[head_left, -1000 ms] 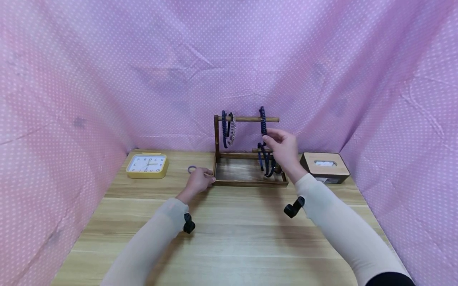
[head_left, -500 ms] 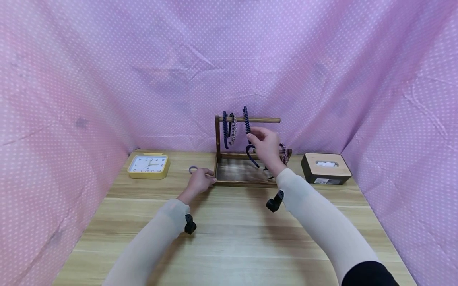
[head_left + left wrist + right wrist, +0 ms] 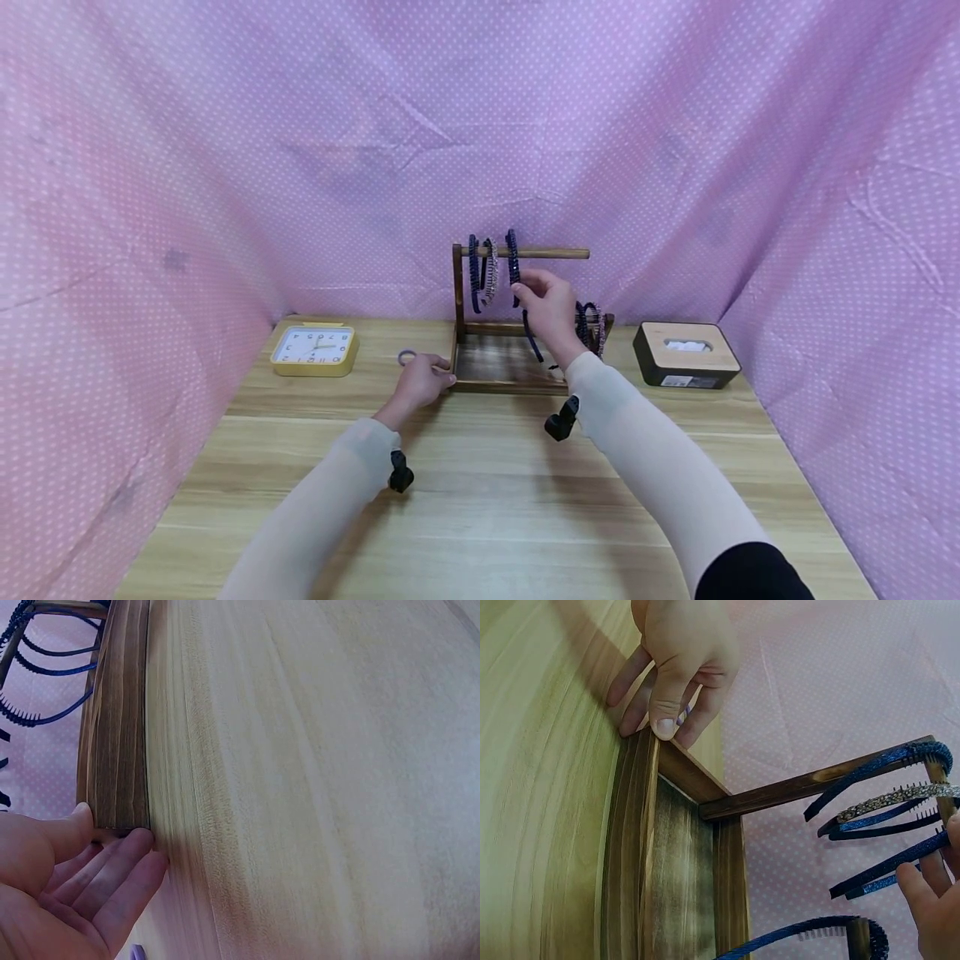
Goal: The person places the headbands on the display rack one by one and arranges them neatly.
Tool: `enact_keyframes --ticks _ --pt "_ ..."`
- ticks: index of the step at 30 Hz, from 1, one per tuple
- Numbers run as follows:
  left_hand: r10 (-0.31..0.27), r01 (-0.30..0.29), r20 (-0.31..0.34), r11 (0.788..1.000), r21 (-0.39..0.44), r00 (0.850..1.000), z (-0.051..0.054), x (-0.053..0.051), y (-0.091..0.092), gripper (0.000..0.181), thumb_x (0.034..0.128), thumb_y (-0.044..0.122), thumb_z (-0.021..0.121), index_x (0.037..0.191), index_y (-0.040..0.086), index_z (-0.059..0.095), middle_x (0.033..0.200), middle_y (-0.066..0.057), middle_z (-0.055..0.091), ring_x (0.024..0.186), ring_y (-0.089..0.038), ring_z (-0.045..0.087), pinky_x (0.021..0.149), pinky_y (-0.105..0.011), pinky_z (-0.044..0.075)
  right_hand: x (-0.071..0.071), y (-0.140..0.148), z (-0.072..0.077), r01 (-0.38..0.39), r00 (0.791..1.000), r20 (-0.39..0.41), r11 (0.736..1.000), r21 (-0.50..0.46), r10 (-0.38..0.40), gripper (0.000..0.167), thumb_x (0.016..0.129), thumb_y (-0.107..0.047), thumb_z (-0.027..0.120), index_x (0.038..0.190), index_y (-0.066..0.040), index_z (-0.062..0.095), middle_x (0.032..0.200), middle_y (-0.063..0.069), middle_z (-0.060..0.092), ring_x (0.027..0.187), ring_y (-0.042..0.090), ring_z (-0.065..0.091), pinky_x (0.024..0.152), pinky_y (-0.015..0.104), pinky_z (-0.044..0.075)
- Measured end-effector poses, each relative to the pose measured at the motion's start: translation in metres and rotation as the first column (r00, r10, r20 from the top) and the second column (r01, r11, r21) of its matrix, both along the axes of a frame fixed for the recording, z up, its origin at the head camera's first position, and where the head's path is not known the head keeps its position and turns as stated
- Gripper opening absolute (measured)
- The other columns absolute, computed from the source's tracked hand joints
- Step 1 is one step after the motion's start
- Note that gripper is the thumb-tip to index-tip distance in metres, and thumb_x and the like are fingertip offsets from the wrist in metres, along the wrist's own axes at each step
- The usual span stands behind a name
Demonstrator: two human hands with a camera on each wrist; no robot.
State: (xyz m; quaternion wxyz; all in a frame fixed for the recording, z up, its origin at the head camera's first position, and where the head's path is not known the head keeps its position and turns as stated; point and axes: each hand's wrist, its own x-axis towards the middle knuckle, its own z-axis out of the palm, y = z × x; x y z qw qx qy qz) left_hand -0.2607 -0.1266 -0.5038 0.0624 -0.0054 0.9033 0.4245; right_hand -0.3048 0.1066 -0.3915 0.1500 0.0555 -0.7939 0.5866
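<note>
A dark brown wooden rack with a tray base stands at the back of the table. My left hand grips the tray's front left corner, thumb on the rim and fingers against the outer side, as the right wrist view shows. With thumb and fingers, my right hand pinches a dark blue toothed headband that hangs over the upper bar. Farther left on that bar hang a blue headband and a glittery silver one. Headbands on the lower bar are partly hidden by my right hand.
A yellow alarm clock lies at the left of the table. On the right is a tissue box with a wooden top. Beside my left hand lies a small purple ring. Pink dotted cloth surrounds the table.
My right hand has slid the dark blue headband left along the upper bar, from near its free end toward the others, then slightly down. My left hand has stayed at the tray corner.
</note>
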Motion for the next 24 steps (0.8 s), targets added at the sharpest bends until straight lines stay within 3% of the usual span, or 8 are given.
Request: enact_keyframes --ticks 9,17,24 --pt "0.001 -0.001 0.009 1.0 -0.002 1.0 0.002 0.001 0.001 0.031 0.0959 0.013 0.073 0.124 -0.001 0.07 0.102 -0.014 0.078 0.095 -0.024 0.074 0.07 -0.03 0.057 -0.002 0.001 -0.01 -0.036 0.996 0.084 0.998 -0.045 0.04 0.029 0.099 -0.017 0.071 0.126 -0.007 0.07 0.114 0.013 0.073 0.103 0.028 0.072 0.085 0.033 0.062" --pt "-0.004 0.004 -0.004 1.0 -0.013 1.0 0.001 0.0 0.002 0.031 0.0954 0.014 0.074 0.123 -0.001 0.071 0.098 -0.013 0.079 0.09 -0.022 0.074 0.068 -0.029 0.056 -0.004 0.004 -0.016 -0.043 0.997 0.063 0.998 -0.044 0.046 0.03 0.097 -0.014 0.073 0.126 -0.004 0.069 0.114 0.014 0.074 0.102 0.025 0.072 0.083 0.03 0.062" --pt "-0.011 0.01 0.032 0.999 0.036 0.999 0.0 0.003 -0.003 0.035 0.098 0.017 0.071 0.128 -0.002 0.067 0.097 -0.013 0.078 0.082 -0.022 0.073 0.064 -0.027 0.057 0.001 0.013 -0.012 -0.056 0.997 0.047 0.998 0.027 0.054 0.035 0.095 -0.017 0.076 0.128 -0.008 0.069 0.124 0.01 0.073 0.114 0.024 0.069 0.093 0.038 0.059"
